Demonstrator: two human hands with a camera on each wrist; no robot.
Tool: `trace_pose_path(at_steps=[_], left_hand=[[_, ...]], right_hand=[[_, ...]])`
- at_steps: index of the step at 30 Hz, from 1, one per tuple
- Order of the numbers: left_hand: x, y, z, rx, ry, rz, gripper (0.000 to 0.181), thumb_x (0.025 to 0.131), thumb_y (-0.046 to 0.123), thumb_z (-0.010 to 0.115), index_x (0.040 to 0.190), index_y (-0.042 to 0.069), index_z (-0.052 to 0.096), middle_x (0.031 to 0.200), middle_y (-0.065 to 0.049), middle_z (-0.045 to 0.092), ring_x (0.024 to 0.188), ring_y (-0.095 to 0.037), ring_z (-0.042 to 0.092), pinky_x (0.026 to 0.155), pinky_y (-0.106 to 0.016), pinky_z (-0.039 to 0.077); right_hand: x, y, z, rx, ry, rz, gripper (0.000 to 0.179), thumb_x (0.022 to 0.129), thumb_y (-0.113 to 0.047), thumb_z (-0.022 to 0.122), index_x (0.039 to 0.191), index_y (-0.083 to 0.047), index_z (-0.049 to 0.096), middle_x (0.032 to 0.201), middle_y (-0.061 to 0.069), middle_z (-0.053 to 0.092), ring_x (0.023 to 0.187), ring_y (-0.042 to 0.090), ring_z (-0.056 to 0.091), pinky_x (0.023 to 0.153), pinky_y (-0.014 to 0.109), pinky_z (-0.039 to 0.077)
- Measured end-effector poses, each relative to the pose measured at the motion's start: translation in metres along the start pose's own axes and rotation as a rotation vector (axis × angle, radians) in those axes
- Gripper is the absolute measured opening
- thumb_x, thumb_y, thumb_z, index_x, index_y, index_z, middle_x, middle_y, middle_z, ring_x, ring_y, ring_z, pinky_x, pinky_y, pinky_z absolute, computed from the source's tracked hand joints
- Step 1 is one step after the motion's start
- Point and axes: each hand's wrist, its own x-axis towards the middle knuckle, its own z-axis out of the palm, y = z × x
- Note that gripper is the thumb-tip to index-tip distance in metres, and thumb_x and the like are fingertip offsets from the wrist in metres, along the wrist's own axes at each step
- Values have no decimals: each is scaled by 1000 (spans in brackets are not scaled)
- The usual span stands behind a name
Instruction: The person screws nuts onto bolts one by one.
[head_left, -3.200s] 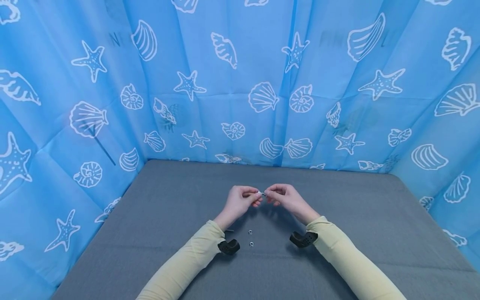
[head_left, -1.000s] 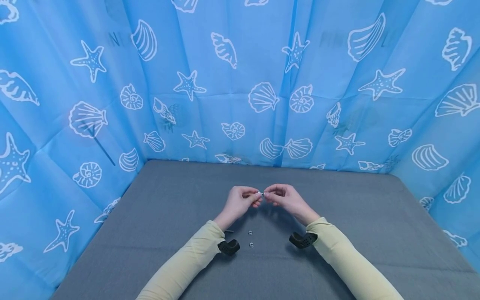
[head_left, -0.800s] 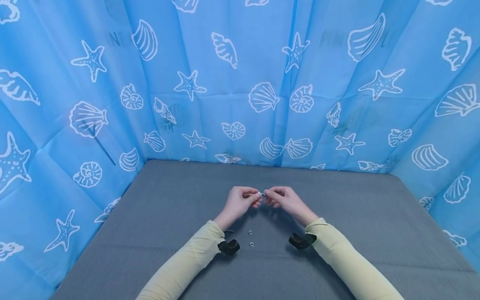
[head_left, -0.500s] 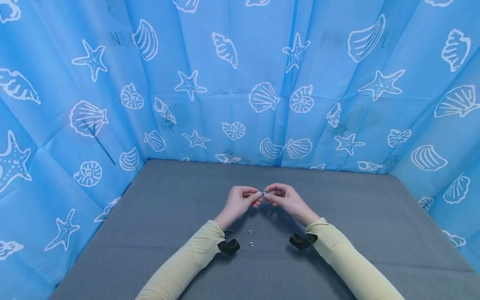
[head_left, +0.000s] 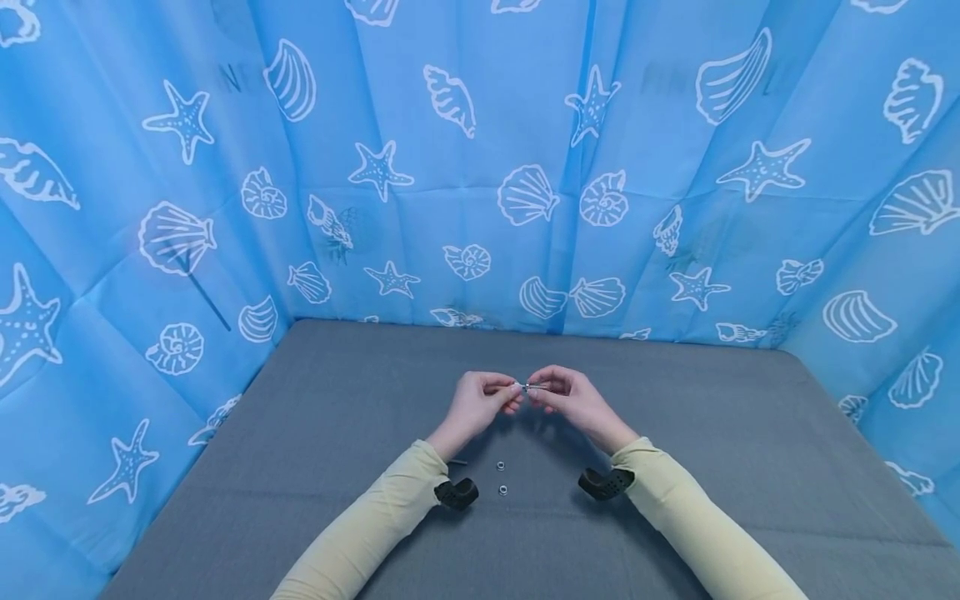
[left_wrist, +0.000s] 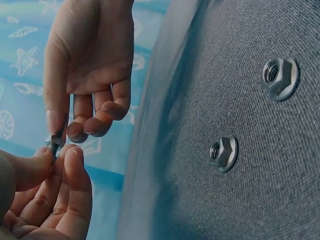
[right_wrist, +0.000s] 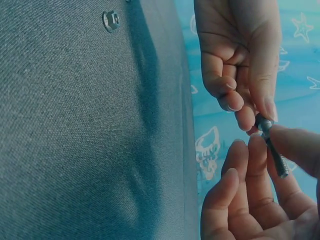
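In the head view my left hand and right hand meet above the grey table. A metal bolt runs between them, its threaded end pointing into my right palm. My left thumb and fingers pinch the bolt's other end, so its head is mostly hidden. A small flange nut sits around the shaft beside the left fingertips. My right thumb and index finger are at this nut and the shaft, pinching lightly; their exact contact is partly covered.
Two loose flange nuts, the farther and the nearer, lie on the grey table. A thin dark piece shows by the left sleeve. Blue shell-print curtains surround the table's back and sides.
My right thumb and index finger have shifted back and forth at the nut, and more of the shaft shows between them now. My left hand has stayed still.
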Motion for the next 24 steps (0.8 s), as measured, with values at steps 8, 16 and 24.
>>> trace_pose_path(at_steps=[8,16,24], left_hand=[[3,-5,2,-1,-3,-1,16,92,12,65,97,-2,71,79,-9,71,69,-19,69,71,-47,57],[4,-4,1,-3,-1,4,15,92,11,65,98,-2,71,79,-9,71,70,-20,69,69,-43,58],[2,-3,1,-10,-7,9,15,93,9,64,98,-3,71,79,-9,71,71,-22,69,71,-46,58]], right_hand=[[0,0,1,-63,19,28,32,97,-29,59,108,1,65,97,18,66,89,25,62,82,50,51],[0,0,-1,0,2,-1,33,94,-23,64,117,-1,59,103,15,67,94,27,63,84,53,50],[0,-2,1,-55,9,20,30,96,-29,60,109,-2,65,99,18,66,90,25,62,83,52,50]])
